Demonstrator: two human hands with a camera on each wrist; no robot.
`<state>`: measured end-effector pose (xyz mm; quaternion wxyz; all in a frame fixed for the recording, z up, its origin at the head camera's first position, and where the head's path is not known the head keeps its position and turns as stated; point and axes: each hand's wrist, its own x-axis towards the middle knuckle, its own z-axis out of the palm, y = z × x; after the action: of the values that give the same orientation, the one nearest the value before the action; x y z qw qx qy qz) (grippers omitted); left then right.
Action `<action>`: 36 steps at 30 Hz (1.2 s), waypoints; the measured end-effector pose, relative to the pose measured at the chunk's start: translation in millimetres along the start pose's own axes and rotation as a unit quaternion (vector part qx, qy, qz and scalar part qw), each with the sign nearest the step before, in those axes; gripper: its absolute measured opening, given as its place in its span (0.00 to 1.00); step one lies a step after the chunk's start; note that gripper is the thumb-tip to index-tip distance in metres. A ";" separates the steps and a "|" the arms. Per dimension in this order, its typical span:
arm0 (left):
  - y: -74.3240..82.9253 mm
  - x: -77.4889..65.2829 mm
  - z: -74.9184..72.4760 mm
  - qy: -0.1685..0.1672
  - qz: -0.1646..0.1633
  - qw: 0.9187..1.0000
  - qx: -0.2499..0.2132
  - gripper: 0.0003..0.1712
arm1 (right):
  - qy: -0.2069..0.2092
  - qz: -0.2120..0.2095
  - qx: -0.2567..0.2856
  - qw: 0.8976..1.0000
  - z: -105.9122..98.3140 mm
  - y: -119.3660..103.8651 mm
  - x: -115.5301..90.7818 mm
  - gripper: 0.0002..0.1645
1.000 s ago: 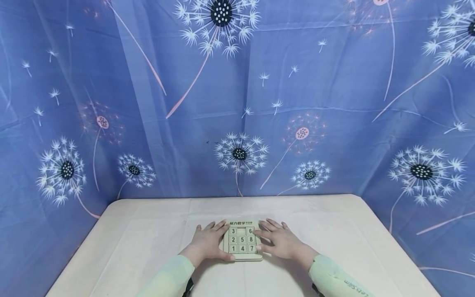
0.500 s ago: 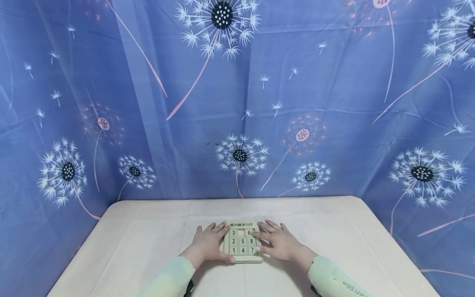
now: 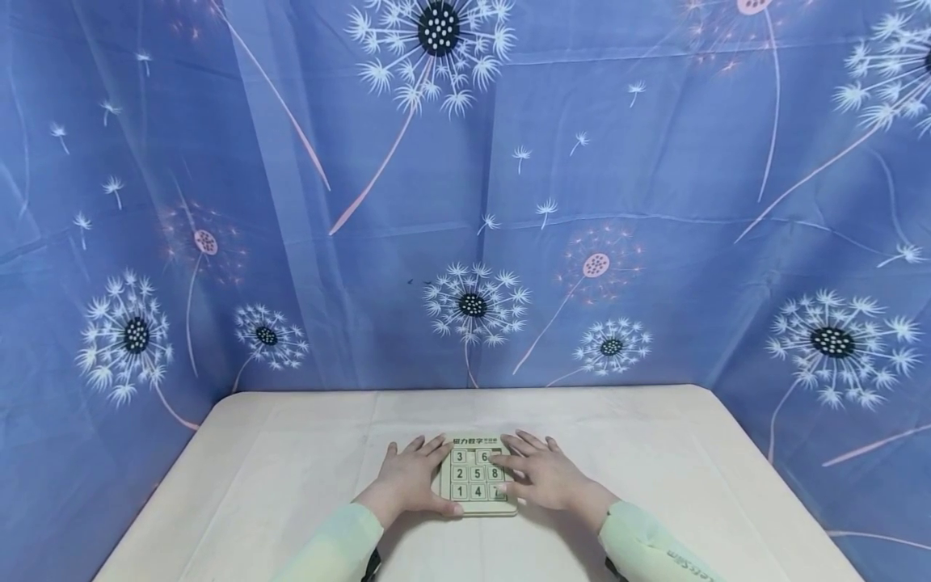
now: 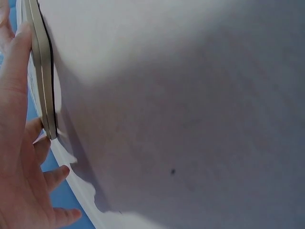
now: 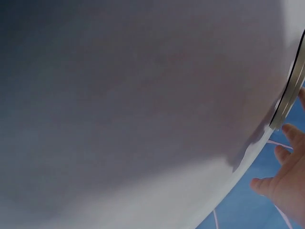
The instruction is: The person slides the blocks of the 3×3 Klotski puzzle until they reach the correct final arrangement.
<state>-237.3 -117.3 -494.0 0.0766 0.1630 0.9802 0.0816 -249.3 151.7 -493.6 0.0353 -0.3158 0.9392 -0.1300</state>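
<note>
The number board (image 3: 483,508) lies flat on the pale table (image 3: 291,469), at 6 o'clock in the head view, with dark printing (image 3: 465,441) along its 12 o'clock margin. Its square recess contains eight numbered tiles. Far row: tile 3 (image 3: 460,457) at 10 to 11 o'clock, then tile 6 (image 3: 483,457), lying between the middle and right columns, with a narrow gap on either side. Middle row: tile 2 (image 3: 460,474), tile 5 (image 3: 477,474) and tile 8 (image 3: 494,474). Near row: tile 1 (image 3: 460,491), tile 4 (image 3: 477,491) and tile 7 (image 3: 496,494), the last partly covered.

Compared with one second earlier, tile 6 has shifted toward 9 o'clock, having stood above tile 8 at the right end of its row. The remaining tiles keep their order.

The left hand (image 3: 410,477) is at the board's 9 o'clock side, unclenched, fingers spread; its thumb rests at 7 o'clock and its index finger at 11. The right hand (image 3: 553,475) is at 3 o'clock, likewise unclenched, palm down, index fingertip on tile 6 and thumb over tile 7. Whether its other fingers touch the board cannot be told. Both forearms enter from the near side, in pale green sleeves (image 3: 330,537).
</note>
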 end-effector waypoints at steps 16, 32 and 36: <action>-5.9 3.7 9.7 0.007 0.002 1.000 -0.003 0.64 | -0.009 -0.005 -0.009 1.000 -1.1 -6.1 3.8 0.35; 0.1 -2.5 0.4 0.011 0.009 1.000 -0.006 0.64 | -0.006 0.002 -0.006 1.000 7.7 -4.4 9.5 0.35; -0.2 -2.0 1.3 0.010 0.009 1.000 -0.006 0.64 | -0.007 0.004 -0.007 1.000 8.9 -4.1 9.8 0.35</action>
<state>-235.3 -118.0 -495.1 0.0672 0.1705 0.9789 0.0900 -253.4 140.7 -500.9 0.0401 -0.3130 0.9412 -0.1209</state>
